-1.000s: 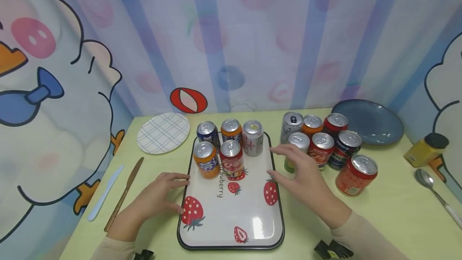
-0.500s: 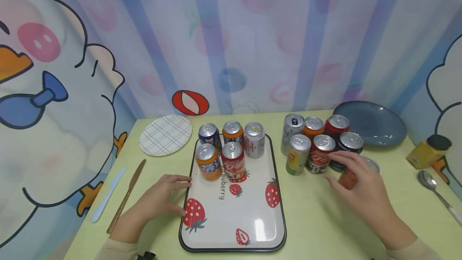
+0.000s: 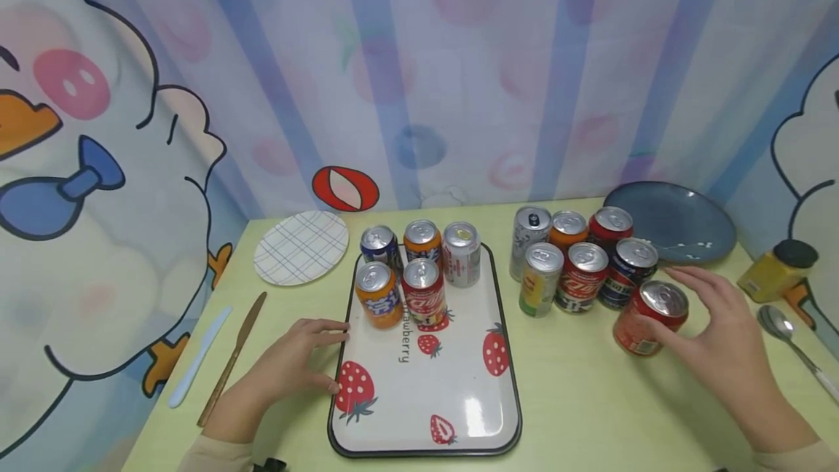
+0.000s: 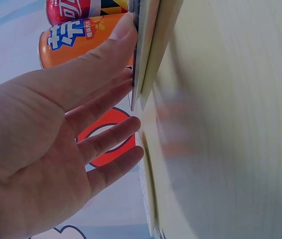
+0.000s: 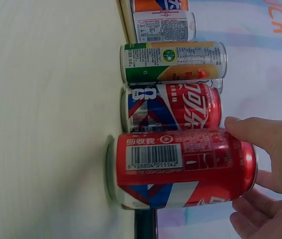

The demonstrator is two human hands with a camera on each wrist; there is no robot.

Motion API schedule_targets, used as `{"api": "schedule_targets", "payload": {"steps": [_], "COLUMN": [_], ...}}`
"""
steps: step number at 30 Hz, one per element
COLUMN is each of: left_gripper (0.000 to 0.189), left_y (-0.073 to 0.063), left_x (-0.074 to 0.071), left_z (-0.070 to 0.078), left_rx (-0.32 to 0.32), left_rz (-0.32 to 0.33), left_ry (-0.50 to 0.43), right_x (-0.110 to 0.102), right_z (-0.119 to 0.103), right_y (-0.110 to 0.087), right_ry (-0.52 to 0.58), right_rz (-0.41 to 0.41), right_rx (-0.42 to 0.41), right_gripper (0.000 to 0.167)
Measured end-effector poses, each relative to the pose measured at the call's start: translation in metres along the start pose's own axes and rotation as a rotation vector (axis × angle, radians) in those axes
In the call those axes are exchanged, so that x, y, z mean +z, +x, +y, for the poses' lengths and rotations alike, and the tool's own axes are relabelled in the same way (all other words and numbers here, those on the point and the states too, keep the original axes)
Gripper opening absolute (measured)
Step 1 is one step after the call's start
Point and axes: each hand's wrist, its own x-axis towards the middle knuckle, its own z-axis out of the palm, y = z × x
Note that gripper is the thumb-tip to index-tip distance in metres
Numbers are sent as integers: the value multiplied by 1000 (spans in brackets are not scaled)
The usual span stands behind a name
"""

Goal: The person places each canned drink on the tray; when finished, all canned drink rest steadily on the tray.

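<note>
My right hand (image 3: 730, 341) is spread around a red Coca-Cola can (image 3: 645, 326) that stands upright on the table, right of the other cans. Its thumb overlaps the can's near side and its fingers reach behind; a gap shows between can and palm. In the right wrist view the thumb tip is right at the can's upper side. My left hand (image 3: 288, 359) rests at the left rim of a white strawberry-print tray (image 3: 406, 414), fingers loosely spread. At the tray's back stand an orange soda can (image 3: 380, 301), a red cola can (image 3: 423, 297) and several others.
Several cans, among them a yellow-green can (image 3: 540, 286), stand grouped right of the tray. Behind them lies a dark blue plate (image 3: 695, 217). A yellow jar (image 3: 773, 275) and spoon (image 3: 796, 341) are far right; a checked plate (image 3: 298, 253) and two knives (image 3: 232, 359) are left.
My right hand has moved right from beside the tray, past the grouped cans, to the separate red Coca-Cola can. My left hand has stayed at the tray's left rim.
</note>
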Motion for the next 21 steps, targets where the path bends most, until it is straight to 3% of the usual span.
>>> {"api": "schedule_targets", "payload": {"steps": [2, 12, 21], "left_gripper": [78, 78, 77], "left_y": [0, 2, 2], "left_x": [1, 2, 2], "left_z": [-1, 2, 1], "left_rx": [13, -37, -41], "left_rz": [4, -6, -5], "left_ry": [1, -13, -2], "right_x": [0, 1, 0], "right_z": [3, 11, 1], "right_y": [-1, -5, -9], "right_ry": [-9, -3, 43], "right_rz": [-8, -11, -22], "right_rx": [14, 87, 153], "right_gripper": [80, 80, 74]}}
